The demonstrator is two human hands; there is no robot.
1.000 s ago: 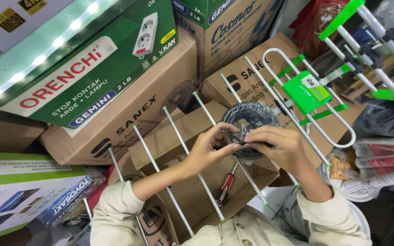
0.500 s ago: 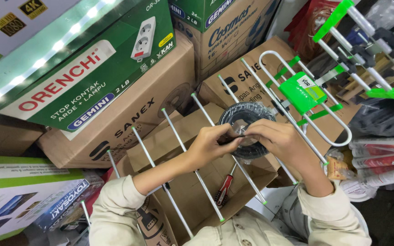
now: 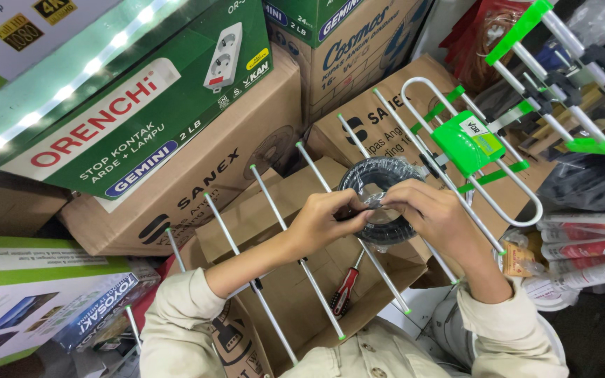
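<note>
My left hand (image 3: 327,220) and my right hand (image 3: 435,217) meet over a black coil of cable (image 3: 379,180) wrapped in clear plastic. Both pinch the plastic wrap at the coil's middle. The coil rests on a metal rod antenna (image 3: 274,210) with a green plastic housing (image 3: 467,143) and a white loop at its right end. The antenna lies across brown cardboard boxes. A red-handled screwdriver (image 3: 346,288) lies on an opened box below my hands.
Stacked cartons fill the left and top: a green and white power-strip box (image 3: 127,105) and brown fan boxes (image 3: 197,196). A second antenna with green parts (image 3: 568,63) sits top right. Sealant tubes (image 3: 582,234) lie at the right.
Both hands have stayed on the coil, shifting slightly as they work the plastic wrap. The view has drifted a little.
</note>
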